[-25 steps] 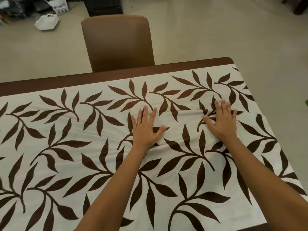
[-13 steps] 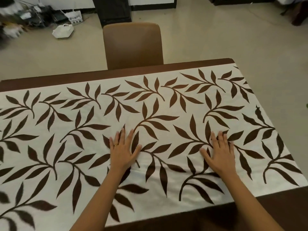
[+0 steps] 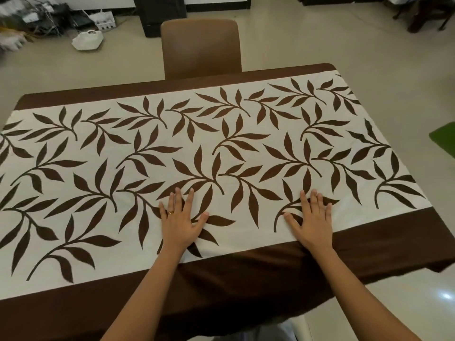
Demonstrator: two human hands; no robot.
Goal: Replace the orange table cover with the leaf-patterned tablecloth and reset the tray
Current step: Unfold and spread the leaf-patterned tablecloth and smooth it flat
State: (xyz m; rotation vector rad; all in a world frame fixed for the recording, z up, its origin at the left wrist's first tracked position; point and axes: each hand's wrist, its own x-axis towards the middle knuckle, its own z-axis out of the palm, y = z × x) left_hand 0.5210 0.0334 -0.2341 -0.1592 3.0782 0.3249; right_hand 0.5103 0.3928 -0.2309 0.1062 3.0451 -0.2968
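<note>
Both hands lie flat with fingers straight, grasping nothing: left hand and right hand press the leaf-patterned tablecloth near its front brown border. It covers the table, a brown chair beyond.

A brown chair stands at 12 o'clock on the pale glossy floor, with a white bag and tangled cables at 11 o'clock and a green mat at 3.

Home dining room: leaf-patterned tablecloth, brown chair, pale floor (cable clutter beyond).
</note>
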